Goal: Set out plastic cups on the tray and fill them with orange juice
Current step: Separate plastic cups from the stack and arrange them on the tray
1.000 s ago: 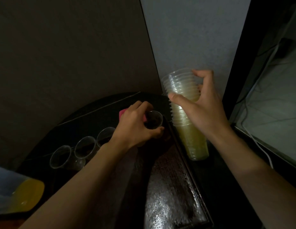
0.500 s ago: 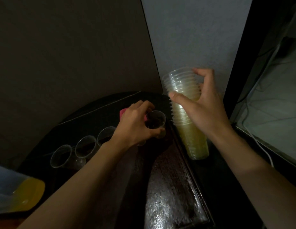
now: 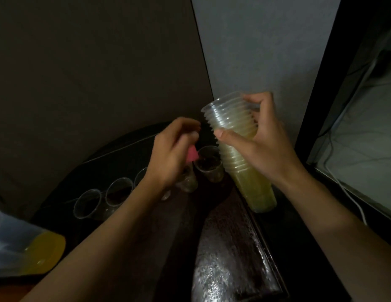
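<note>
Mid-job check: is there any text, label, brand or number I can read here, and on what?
None readable: the stack of cups in the right hand, the row of cups on the tray, the juice jug and the pink object show no print in this dark view.

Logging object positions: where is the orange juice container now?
Head view, bottom-left corner, partly cut off: the orange juice container sits nearest the leftmost clear cup.

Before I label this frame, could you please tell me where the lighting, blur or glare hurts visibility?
Head view: dim overall; the left hand is motion-blurred, so its grip is unclear; the right hand on the stack of cups is sharp; glare speckles the tray.
</note>
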### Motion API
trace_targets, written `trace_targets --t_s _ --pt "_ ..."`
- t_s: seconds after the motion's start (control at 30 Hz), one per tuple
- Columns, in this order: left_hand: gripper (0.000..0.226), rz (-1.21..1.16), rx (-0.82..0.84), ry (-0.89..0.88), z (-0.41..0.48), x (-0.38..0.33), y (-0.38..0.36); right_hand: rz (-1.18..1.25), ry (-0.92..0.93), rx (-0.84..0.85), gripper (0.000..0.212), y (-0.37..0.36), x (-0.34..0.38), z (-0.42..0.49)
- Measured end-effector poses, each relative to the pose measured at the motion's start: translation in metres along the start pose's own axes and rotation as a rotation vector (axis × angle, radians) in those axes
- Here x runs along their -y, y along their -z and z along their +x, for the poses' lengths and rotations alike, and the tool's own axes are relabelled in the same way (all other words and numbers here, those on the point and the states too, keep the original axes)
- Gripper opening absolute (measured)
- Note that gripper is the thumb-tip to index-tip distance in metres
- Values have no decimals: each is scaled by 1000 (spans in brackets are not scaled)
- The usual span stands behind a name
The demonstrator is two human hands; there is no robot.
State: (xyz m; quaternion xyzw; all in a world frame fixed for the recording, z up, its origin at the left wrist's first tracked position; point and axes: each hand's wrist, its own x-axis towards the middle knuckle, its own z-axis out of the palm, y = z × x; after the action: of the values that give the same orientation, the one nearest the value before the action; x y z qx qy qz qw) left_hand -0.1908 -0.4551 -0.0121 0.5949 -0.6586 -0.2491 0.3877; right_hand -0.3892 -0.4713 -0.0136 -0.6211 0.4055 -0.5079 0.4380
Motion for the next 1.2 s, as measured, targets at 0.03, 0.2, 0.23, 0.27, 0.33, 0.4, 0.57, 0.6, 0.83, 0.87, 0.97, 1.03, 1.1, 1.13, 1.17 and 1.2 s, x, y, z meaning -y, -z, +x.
trace_targets --t_s 0.03,0.2,0.23,0.27,0.33,0.4,0.57,0.6,0.83,0.87,0.97,1.03,1.1,1.13,1.17,1.2 --pt "50 -130 -21 37 -1 -10 6 -5 23 39 62 -5 4 -1" --pt "44 -207 -93 41 -22 -42 41 -73 102 260 70 -39 18 -15" --pt "40 -193 -117 58 -29 -41 48 -92 112 294 72 -47 20 -19" --pt "37 -168 -145 76 -36 -40 56 -108 120 315 72 -56 22 -23" --pt "34 -67 -215 93 -52 -35 72 -126 129 347 72 -74 27 -31" --pt "30 6 -286 96 -69 -32 88 -112 127 388 71 -92 33 -41" --pt "48 88 -395 109 -110 -24 123 -93 151 483 71 -129 41 -62" --pt "51 96 -419 116 -117 -20 129 -107 159 502 72 -135 41 -65" --pt "55 241 -730 105 -151 -11 189 -212 107 474 75 -147 30 -68" --pt "58 294 -712 97 -157 -8 193 -201 92 452 75 -145 29 -66" --pt "61 470 -611 74 -174 6 193 -140 64 398 74 -142 27 -64" --pt "64 547 -529 91 -183 19 188 -133 53 406 76 -143 27 -67" --pt "68 575 -440 127 -192 31 182 -135 64 428 74 -146 27 -69" --pt "69 583 -401 146 -196 37 179 -137 71 433 72 -146 27 -70" --pt "71 591 -371 163 -200 43 175 -139 78 435 71 -147 26 -70" --pt "72 603 -349 177 -204 48 172 -139 84 435 70 -147 26 -71"
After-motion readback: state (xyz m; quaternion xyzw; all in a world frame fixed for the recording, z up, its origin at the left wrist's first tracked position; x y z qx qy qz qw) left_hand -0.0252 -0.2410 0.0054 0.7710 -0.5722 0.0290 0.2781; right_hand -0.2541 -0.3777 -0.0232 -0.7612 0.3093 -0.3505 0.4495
